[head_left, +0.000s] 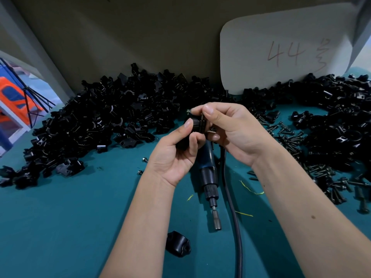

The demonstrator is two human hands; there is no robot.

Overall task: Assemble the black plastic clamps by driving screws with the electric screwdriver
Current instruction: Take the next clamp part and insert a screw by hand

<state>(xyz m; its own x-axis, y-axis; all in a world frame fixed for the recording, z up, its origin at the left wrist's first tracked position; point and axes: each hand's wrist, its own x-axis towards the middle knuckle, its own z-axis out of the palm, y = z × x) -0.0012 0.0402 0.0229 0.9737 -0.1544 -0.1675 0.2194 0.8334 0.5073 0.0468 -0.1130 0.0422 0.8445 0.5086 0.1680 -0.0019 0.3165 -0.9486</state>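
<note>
— Where's the clamp being worked on?

— Up off the surface (70, 227), between both hands, over the middle. The left hand (172, 155) has its grip curled round the clamp (195, 125), thumb on top and fingers underneath.

— And the right?

— The right hand (230, 129) pinches at the clamp's upper right edge, thumb and forefinger closed together there. A small screw (188, 111) shows just past its fingertips, at the top of the clamp. Whether it is already seated I can't tell.

— The screwdriver?

— The screwdriver (207, 173) lies flat on the green surface, directly under the hands, neither hand touching it. Its bit (216, 219) points toward the person, and its upper body is hidden behind the hands. A black cable (233, 213) runs beside it, toward the near edge.

— Other parts?

— A big heap (96, 121) of black clamp pieces on the left and along the back, against a wall board. A second heap (337, 121) on the right. Loose screws (289, 137) are scattered just inside that right heap and down toward the right forearm. Two stray screws (142, 166) sit near the left wrist. One single clamp piece (177, 243) lies alone on the near surface, beside the left forearm.

— Anything else?

— A pale card (281, 53) marked "44" leans at the back right.
</note>
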